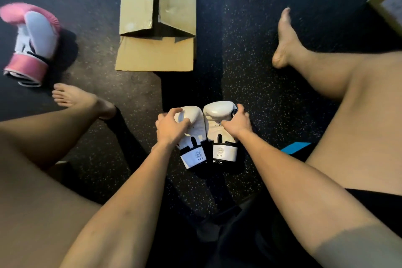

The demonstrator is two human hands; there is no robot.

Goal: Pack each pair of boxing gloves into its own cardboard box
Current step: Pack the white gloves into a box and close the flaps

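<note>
White gloves (206, 130): lower centre of frame, side by side, touching, padded ends pointing up-frame, cuffs toward bottom edge. White cuffs, black trim, "6OZ" printed on each. Left hand (171, 128) grips left one, right hand (238, 123) grips right one.
Pink-and-white gloves (30, 43): upper left, on dark floor, pink cuff toward bottom, blurred.
Cardboard box (156, 17): top centre, long, brown, lying flat, near end open, flap folded out on floor toward white gloves.
Second cardboard box (389, 0): upper right edge, only corner visible.

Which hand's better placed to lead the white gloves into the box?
Left, probably: left hand grips its white glove in line with the cardboard box opening; right hand holds the other glove off to the side.
</note>
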